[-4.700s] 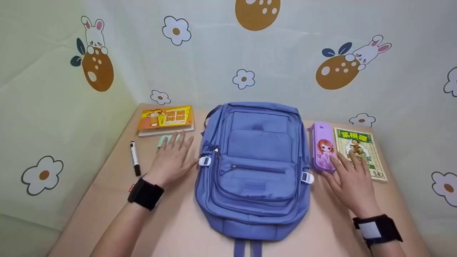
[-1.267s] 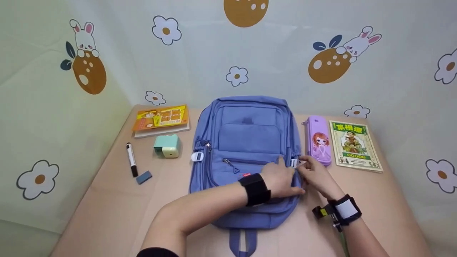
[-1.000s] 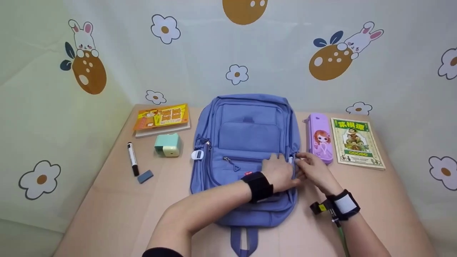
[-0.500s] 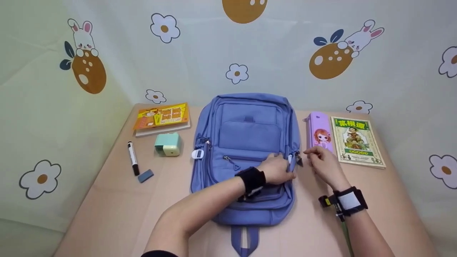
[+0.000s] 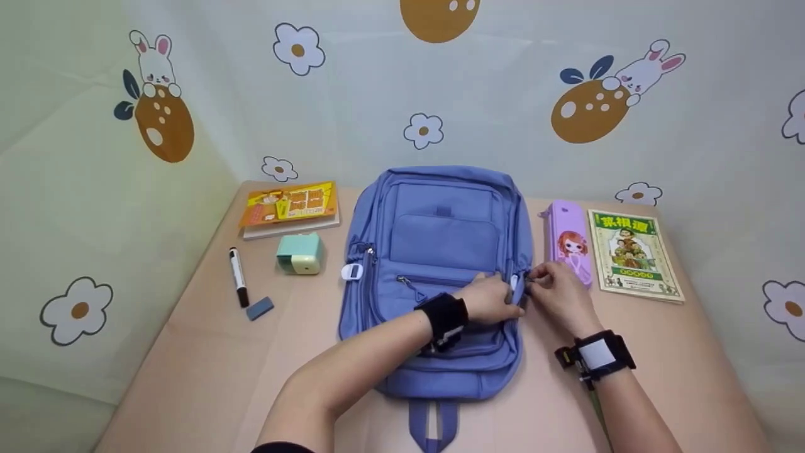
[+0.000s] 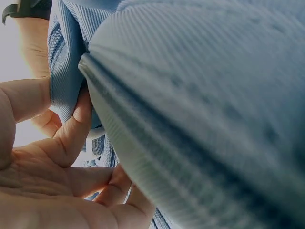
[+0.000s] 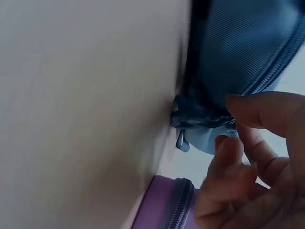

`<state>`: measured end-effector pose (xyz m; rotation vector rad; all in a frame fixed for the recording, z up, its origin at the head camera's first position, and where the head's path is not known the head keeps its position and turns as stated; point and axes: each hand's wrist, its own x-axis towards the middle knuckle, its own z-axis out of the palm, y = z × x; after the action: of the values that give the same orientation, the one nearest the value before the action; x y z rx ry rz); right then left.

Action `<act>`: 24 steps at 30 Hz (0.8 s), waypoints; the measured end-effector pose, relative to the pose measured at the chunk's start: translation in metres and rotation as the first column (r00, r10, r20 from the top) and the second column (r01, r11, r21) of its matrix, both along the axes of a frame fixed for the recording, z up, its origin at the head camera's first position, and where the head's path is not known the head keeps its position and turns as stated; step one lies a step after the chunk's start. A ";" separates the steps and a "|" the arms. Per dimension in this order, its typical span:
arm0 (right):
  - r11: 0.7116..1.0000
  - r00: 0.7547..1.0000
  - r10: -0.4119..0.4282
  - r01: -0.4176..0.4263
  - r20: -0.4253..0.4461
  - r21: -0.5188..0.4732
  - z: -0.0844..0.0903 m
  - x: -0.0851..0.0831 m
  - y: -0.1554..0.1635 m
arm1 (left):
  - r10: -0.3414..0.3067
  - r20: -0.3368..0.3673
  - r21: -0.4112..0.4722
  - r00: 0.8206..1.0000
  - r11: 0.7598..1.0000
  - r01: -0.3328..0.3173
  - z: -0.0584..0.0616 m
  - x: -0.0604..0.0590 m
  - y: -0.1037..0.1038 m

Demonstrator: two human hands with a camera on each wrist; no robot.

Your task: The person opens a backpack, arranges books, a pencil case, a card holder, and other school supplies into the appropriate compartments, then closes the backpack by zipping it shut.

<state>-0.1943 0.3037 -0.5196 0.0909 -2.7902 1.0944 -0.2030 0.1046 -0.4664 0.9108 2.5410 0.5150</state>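
A blue backpack point(image 5: 443, 239) lies front side up on the table, its top loop towards me. My left hand point(image 5: 487, 301) reaches across it to its right side. In the left wrist view, thumb and fingers pinch a fold of blue fabric point(image 6: 66, 76) at the bag's edge. My right hand point(image 5: 564, 299) is at the same side, beside the white buckle point(image 5: 514, 283). Seen from the right wrist, thumb and index finger pinch at the end of a zipper point(image 7: 274, 67); the zipper pull between them is mostly hidden.
Right of the bag lie a purple pencil case point(image 5: 569, 236) and a green-and-cream book point(image 5: 635, 255). On the left are an orange booklet point(image 5: 289, 204), a mint pencil sharpener point(image 5: 300, 253), a marker point(image 5: 239, 277) and a blue-grey eraser point(image 5: 260, 308). A patterned curtain point(image 5: 352, 126) stands behind.
Both hands, first spread either side of the bag, have come to its right side. Half a second ago the right hand was off the bag; now it is back at the zipper.
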 end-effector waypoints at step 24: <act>0.977 0.997 0.060 -0.050 -0.044 0.205 0.019 0.010 -0.005 | 0.072 -0.077 -0.047 0.994 0.996 -0.076 0.004 0.011 0.006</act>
<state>-0.1844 0.2991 -0.5011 0.2154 -2.8616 0.8009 -0.1917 0.1106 -0.4627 0.8352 2.6515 0.4442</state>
